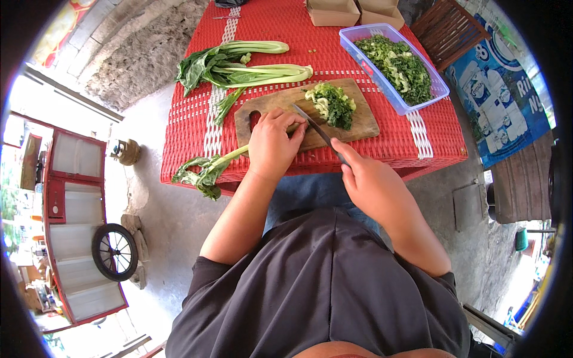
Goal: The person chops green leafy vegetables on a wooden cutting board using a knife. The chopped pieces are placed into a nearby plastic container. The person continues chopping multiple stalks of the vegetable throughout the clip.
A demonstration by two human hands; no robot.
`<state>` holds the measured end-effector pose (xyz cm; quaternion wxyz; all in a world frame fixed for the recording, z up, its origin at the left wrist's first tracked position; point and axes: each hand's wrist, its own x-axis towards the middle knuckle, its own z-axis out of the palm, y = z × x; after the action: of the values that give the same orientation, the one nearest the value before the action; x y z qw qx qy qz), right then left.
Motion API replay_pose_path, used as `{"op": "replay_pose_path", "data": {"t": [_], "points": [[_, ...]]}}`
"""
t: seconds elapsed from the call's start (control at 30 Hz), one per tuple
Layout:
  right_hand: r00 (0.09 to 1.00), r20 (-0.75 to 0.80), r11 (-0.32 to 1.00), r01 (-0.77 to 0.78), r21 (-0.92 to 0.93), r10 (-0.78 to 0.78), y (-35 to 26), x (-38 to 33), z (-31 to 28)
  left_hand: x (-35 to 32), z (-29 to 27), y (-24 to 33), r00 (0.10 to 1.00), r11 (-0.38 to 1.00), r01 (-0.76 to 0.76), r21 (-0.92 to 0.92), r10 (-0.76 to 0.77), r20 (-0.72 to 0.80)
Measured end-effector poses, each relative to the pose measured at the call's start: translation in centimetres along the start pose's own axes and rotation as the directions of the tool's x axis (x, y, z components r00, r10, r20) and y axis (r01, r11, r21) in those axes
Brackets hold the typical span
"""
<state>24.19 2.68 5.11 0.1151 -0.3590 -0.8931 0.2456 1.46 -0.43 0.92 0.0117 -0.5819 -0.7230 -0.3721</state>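
A wooden cutting board (280, 102) lies near the front edge of the red woven table. My left hand (271, 143) is closed around leafy green stalks (233, 155) on the board, with their leaves hanging over the table edge to the left. In my right hand (370, 176) is a knife (319, 130), its blade slanting toward my left fingertips beside the cut end. Chopped greens (332, 105) are heaped on the board just beyond the blade. Whole leafy stalks (262, 74) lie on the table past the board's left side.
A clear plastic container (394, 98) with chopped greens stands on the red table (436, 146), right of the board. Brown cardboard boxes (334, 13) sit at the far edge. A wooden chair (444, 33) is at the far right, and a wheeled cart (83, 227) stands left.
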Motion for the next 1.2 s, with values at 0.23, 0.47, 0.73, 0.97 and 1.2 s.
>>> {"op": "replay_pose_path", "data": {"t": [0.23, 0.47, 0.73, 0.97, 1.2], "points": [[0.997, 0.047, 0.991, -0.07, 0.113, 0.065, 0.2, -4.8, -2.5, 0.0, -0.1, 0.2, 1.0, 1.0, -0.017, 0.008, 0.017, 0.003], [0.998, -0.034, 0.99, -0.04, 0.133, 0.045, -0.4, -4.7, -1.7, 0.0, 0.1, 0.0, 1.0, 1.0, -0.016, 0.026, 0.016, 0.006], [0.997, 0.023, 0.994, -0.07, 0.088, 0.068, -0.7, -4.3, -1.5, -0.1, 0.2, 0.0, 1.0, 1.0, -0.023, 0.014, 0.024, -0.01], [1.0, 0.001, 1.0, -0.027, 0.007, 0.027, -0.4, -1.3, 0.4, 0.0, 0.2, 0.0, 0.999, 0.999, -0.033, 0.0, 0.033, -0.008], [0.998, 0.028, 0.996, -0.06, 0.063, 0.058, -0.1, -3.6, -1.6, 0.0, -0.1, 0.2, 1.0, 1.0, 0.007, -0.009, -0.007, 0.021]]}}
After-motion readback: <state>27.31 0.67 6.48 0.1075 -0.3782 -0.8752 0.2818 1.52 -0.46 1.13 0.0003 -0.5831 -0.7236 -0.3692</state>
